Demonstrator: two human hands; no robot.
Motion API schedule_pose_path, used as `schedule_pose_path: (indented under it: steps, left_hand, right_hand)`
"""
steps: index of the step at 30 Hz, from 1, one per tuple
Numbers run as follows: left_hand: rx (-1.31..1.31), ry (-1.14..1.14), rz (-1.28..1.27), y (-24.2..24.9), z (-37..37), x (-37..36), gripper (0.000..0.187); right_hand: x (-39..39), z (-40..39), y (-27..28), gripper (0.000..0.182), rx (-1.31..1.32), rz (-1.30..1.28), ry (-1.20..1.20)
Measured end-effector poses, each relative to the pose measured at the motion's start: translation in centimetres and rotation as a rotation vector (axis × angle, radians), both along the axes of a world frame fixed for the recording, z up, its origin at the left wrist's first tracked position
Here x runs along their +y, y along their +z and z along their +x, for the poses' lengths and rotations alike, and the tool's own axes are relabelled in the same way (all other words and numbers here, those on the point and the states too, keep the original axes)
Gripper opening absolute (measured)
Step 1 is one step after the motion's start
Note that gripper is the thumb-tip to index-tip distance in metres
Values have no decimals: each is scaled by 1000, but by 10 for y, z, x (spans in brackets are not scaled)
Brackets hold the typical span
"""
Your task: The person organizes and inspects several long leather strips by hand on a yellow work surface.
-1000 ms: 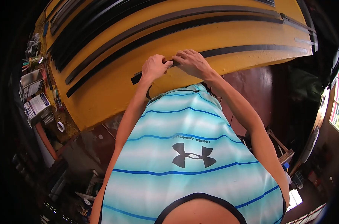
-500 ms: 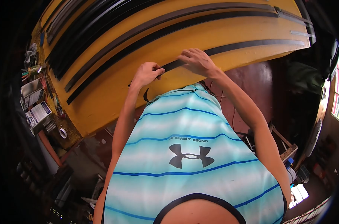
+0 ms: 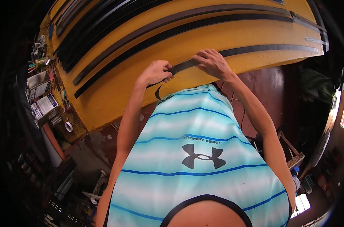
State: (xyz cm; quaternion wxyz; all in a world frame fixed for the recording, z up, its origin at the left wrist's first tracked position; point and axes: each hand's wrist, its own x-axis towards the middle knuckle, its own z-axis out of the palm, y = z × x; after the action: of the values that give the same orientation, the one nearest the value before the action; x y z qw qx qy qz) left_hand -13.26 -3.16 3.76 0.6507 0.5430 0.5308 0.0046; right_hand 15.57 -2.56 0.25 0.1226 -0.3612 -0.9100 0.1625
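Note:
A dark flat strip [image 3: 255, 49] runs along the near side of the yellow table [image 3: 103, 113]. My left hand [image 3: 157, 72] pinches the strip near its left end, fingers closed round its edge. A thin dark curl [image 3: 158, 92] hangs at the table edge just below that hand. My right hand [image 3: 213, 63] rests on the strip farther right, with its fingers bent over it; whether it grips the strip is hard to tell. Between the two hands a short length of the strip shows.
More long dark strips [image 3: 172, 33] lie across the table beyond my hands. At the left are a box with printed text [image 3: 45, 107], a white roll [image 3: 68, 126] and small tools. A wooden piece [image 3: 295, 160] stands at the lower right.
The whole view has shifted, so the table and strips appear farther right. Both hands stay on the strip; the left fingers have changed position slightly at its end.

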Motion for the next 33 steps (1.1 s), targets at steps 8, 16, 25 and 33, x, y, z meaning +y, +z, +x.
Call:
schedule_pose_path:
  steps: [8,16,25,33]
  left_hand:
    - [234,-13,281,24,3,-5,29]
    - [294,-36,479,20,-7,-18,37]
    - [365,-52,539,0,-2,-26,38]
    - [538,-142,303,19,-1,-16,44]
  right_hand:
    - [5,4,4,40,1,-2,-38]
    - [13,3,9,36,27,-72,-45]
    - [12,1,10,32,16,-91,-42]
    - [8,2,8,32,-12,-82,-101]
